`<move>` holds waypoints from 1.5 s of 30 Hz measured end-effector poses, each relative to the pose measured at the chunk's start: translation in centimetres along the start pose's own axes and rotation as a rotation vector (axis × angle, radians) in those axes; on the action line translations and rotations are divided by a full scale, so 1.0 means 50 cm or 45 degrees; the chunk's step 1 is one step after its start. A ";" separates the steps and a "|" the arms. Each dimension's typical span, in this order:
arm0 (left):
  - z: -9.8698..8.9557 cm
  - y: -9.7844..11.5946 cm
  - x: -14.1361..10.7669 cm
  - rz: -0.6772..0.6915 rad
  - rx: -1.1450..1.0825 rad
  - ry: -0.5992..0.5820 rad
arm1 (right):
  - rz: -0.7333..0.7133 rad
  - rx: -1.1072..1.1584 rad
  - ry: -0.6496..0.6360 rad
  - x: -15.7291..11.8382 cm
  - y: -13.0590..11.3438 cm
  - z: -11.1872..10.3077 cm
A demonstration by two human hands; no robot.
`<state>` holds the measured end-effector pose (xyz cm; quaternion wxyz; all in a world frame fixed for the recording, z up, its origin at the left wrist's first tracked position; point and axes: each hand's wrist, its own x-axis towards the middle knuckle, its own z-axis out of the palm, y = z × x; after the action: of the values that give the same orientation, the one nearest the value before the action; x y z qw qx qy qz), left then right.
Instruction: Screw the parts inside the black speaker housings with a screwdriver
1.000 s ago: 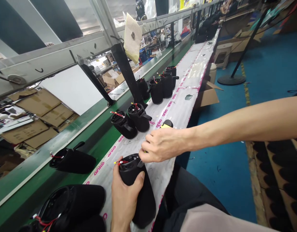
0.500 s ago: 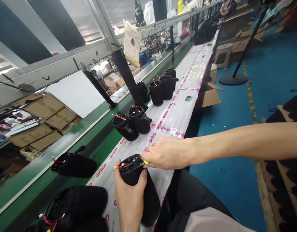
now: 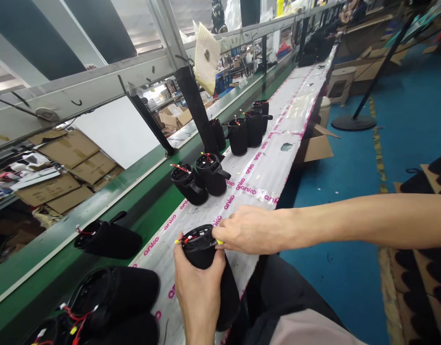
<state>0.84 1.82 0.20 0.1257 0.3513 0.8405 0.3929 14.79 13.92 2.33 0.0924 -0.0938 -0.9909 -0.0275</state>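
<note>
My left hand is wrapped round the upper part of a black fabric-covered cylinder, which looks like a speaker housing. Its open top tilts toward the far left, and red wires with small connectors lie at the rim. Pinched in my right hand is a small tool with a yellow end, held against the right side of that rim. My fingers hide most of the tool, so its exact kind does not show. Two similar cylinders with strap loops stand just beyond, the nearer one beside the other.
A white bench strip printed "anko" runs into the distance beside a green conveyor. One cylinder lies on the green belt; more lie at lower left. A black post rises behind. Cardboard boxes sit right of the bench.
The whole view has shifted slightly. Both hands keep their hold at the cylinder's rim, and the tool stays at almost the same spot.
</note>
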 end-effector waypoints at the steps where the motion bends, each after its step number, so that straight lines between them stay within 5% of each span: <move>1: 0.000 0.003 -0.002 0.005 -0.008 0.004 | 0.000 0.024 -0.022 0.001 0.000 -0.003; 10: 0.005 0.002 0.004 -0.041 0.088 0.016 | 0.001 0.239 -0.180 0.012 0.007 -0.037; 23: 0.007 0.018 0.005 -0.053 0.325 0.078 | -0.041 0.223 0.041 0.020 0.022 -0.005; 28: -0.009 -0.029 0.032 0.021 -0.053 -0.107 | -0.046 0.288 0.102 0.020 0.044 0.024; 31: -0.016 -0.056 0.050 -0.029 -0.419 -0.314 | -0.069 0.291 0.150 0.018 0.049 0.043; 34: -0.017 -0.060 0.054 -0.164 -0.609 -0.369 | -0.086 0.408 0.204 0.018 0.048 0.046; 37: -0.019 -0.052 0.048 -0.251 -0.652 -0.312 | -0.001 0.469 0.242 0.018 0.045 0.034; 45: -0.029 -0.043 0.033 0.055 -0.249 -0.140 | 0.005 0.319 0.045 0.025 0.031 0.013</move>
<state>-2.11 1.16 -0.37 0.1969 0.3766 0.7821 0.4558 13.74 15.70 2.00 0.1209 -0.0828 -0.9846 0.0952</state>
